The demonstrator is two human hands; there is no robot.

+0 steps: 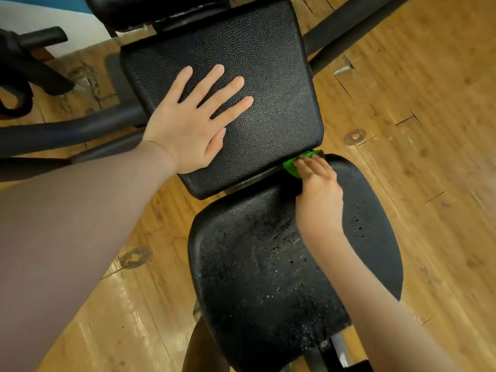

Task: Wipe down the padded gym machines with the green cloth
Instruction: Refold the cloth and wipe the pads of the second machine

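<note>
A black padded back pad (257, 76) fills the upper middle. Below it sits a worn black seat pad (263, 264) with cracked, pitted vinyl. My left hand (193, 122) lies flat on the back pad with its fingers spread. My right hand (318, 189) presses the green cloth (294, 165) into the gap between the two pads, at the back pad's lower right corner. Most of the cloth is hidden under my fingers and the pad's edge.
Black metal frame tubes (67, 132) run off to the left, and another tube (343, 28) angles away at the upper right. More black equipment (29, 65) stands at the far left. A worn wooden floor (416, 130) surrounds the machine. A second pad (161, 9) shows at the top.
</note>
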